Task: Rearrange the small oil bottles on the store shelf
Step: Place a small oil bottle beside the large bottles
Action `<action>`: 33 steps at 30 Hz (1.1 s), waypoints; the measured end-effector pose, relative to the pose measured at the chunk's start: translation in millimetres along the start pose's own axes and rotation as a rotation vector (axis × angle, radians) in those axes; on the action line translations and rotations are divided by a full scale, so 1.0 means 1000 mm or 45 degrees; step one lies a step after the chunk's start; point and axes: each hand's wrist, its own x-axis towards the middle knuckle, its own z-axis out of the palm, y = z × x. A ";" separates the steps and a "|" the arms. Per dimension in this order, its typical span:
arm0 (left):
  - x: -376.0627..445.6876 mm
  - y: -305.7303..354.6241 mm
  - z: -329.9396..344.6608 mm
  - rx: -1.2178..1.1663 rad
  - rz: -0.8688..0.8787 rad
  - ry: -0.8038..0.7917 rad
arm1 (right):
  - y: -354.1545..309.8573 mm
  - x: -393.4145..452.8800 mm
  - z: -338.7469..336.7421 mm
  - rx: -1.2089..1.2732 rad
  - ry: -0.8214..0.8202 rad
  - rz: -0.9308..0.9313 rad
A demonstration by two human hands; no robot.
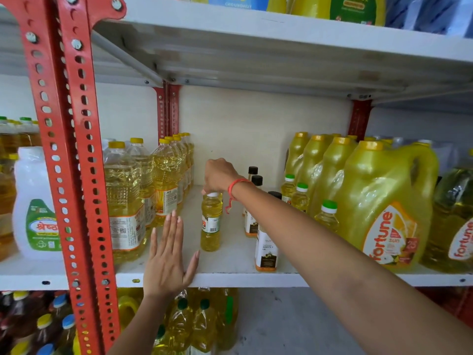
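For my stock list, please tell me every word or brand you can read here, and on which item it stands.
"fortune": big yellow jug.
"fortune", cut off: next jug at right edge.
"GROUNDNUT": blue pack, top shelf.
"OIL": white-labelled black-capped bottle; other words blurred.
Held small oil bottle, white jug, tall bottles: print not readable.

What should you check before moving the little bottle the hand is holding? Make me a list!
1. Right hand grips the small bottle by its white cap: ok.
2. Bottle upright: ok.
3. Bottle resting on the shelf or lifted: cannot tell.
4. Left hand open, clear of the bottle: ok.
5. Bare shelf space around the bottle: ok.
6. Black-capped bottles under the right forearm, easy to bump: not ok.
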 end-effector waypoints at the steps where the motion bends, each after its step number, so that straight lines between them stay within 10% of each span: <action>1: 0.000 0.000 0.000 -0.001 -0.001 0.000 | -0.001 0.002 -0.002 -0.009 -0.029 0.001; 33: -0.001 0.000 0.006 -0.041 0.022 0.095 | -0.004 -0.035 -0.025 0.118 -0.301 -0.069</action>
